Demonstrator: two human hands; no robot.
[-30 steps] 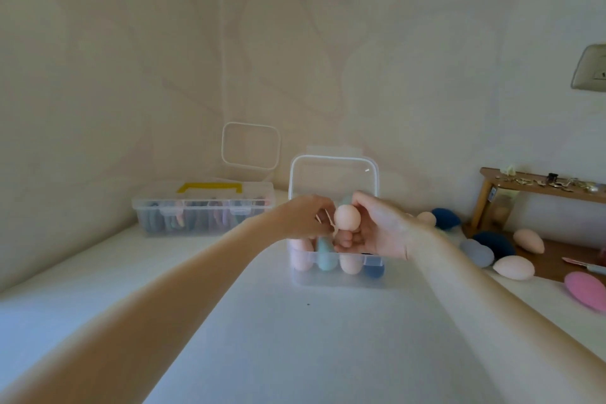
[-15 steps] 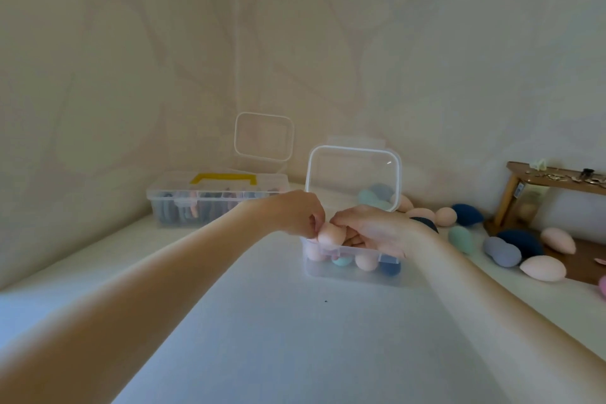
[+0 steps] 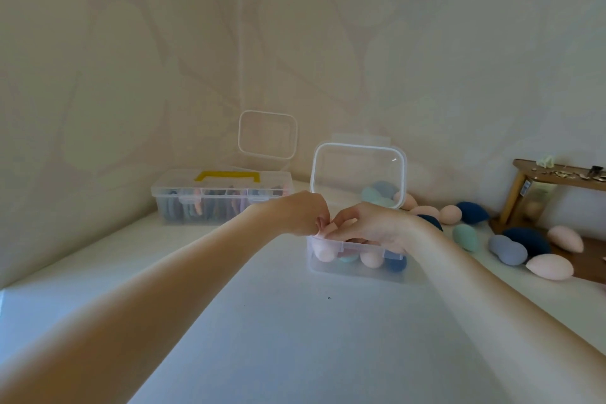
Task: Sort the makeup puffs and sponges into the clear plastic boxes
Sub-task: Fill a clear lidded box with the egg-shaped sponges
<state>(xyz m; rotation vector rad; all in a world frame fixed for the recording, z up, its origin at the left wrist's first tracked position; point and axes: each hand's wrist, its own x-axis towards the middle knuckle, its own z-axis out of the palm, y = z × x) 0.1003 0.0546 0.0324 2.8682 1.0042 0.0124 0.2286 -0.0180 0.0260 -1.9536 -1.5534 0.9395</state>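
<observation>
A clear plastic box point(image 3: 355, 275) stands mid-table with its lid point(image 3: 358, 174) hinged upright; inside lie several peach, teal and navy sponges. At the box's near-left rim a peach sponge point(image 3: 324, 229) shows only as a small sliver between my hands. My left hand point(image 3: 300, 216) is curled, fingertips pinching that sponge. My right hand point(image 3: 370, 226) lies over it from the right, fingers reaching down into the box. Several loose sponges rest to the right: peach point(image 3: 551, 267), grey-blue point(image 3: 506, 249), navy point(image 3: 528, 239), teal point(image 3: 464, 236).
A second clear box with a yellow handle point(image 3: 223, 203) sits at the back left, filled with puffs. Another open lid point(image 3: 267, 134) stands behind it. A small wooden shelf point(image 3: 557, 174) is at the right against the wall. Walls close off the table's back and left.
The peach sponge, held up above the box a second ago, has come down to the box's rim with both hands around it. The view has shifted slightly left.
</observation>
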